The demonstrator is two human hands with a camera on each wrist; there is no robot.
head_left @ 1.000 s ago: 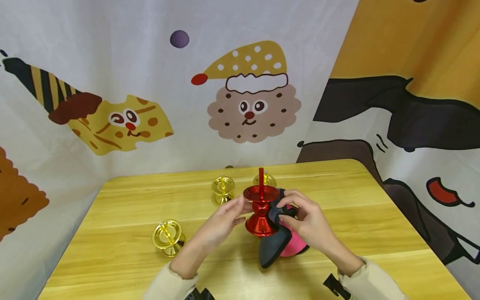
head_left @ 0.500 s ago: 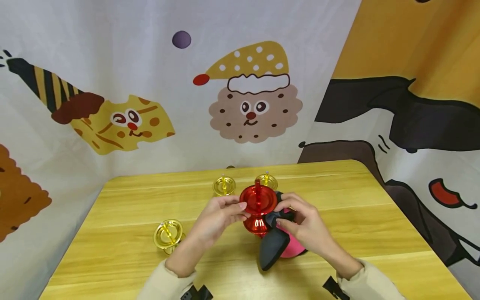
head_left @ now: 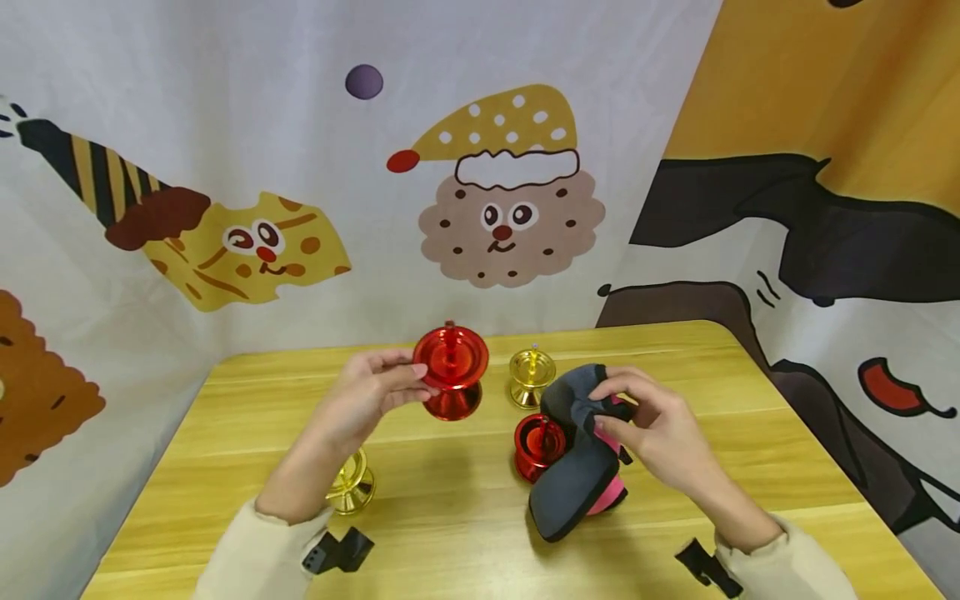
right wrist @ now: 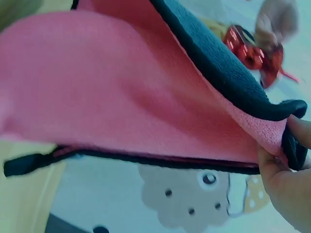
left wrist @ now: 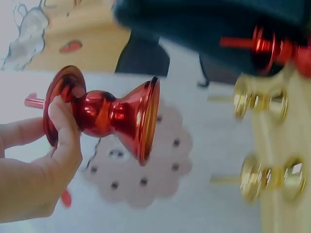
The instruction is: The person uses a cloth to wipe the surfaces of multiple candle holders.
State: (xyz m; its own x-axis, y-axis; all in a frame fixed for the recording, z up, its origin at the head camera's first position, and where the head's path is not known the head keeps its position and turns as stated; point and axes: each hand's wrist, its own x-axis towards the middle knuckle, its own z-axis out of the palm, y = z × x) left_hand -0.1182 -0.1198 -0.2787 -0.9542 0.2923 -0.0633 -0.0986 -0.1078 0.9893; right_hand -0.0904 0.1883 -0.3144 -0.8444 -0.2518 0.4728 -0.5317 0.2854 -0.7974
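A shiny red candlestick (head_left: 450, 358) is raised above the back of the table. My left hand (head_left: 367, 392) pinches the rim of its upper dish between thumb and fingers; in the left wrist view its flared base (left wrist: 146, 121) faces away from the hand. My right hand (head_left: 660, 425) pinches a corner of a cleaning cloth (head_left: 573, 487), grey on one side and pink on the other, with black edging. The cloth hangs down in folds, its pink side (right wrist: 121, 87) filling the right wrist view. Close beside it, a second red candlestick (head_left: 531, 458) stands partly covered by the cloth.
A gold candlestick (head_left: 531, 379) stands at the back of the wooden table (head_left: 225, 467). Another gold one (head_left: 354, 483) is partly behind my left forearm. In the left wrist view, two gold candlesticks show, one being the lower candlestick (left wrist: 272, 179). A printed curtain (head_left: 300, 125) hangs behind.
My left hand has taken the red candlestick by its dish and carried it left and away from the cloth. The second red candlestick has come into sight. My right hand and the cloth have shifted right.
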